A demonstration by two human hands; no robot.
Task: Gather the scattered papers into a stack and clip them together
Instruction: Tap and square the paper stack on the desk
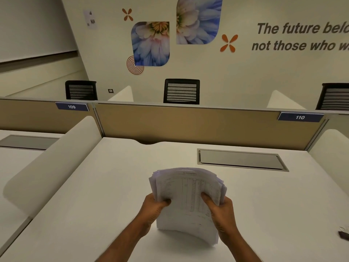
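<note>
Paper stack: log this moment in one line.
stage: squaring | paper stack: upright on desk, edges uneven | left hand, right hand: gripping sides | clip: unused, far right

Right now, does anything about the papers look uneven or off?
Yes. The paper stack, held upright between the left hand and right hand, is not squared: sheet edges fan out at the top and both sides, and the stack bows.

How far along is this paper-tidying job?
The gathering looks done: no loose sheets show on the desk, and the papers sit in one stack. In hand: the left hand and right hand grip its sides, holding it upright, edges still uneven. Left: squaring and clipping. A small dark object at the right edge may be the clip.
</note>
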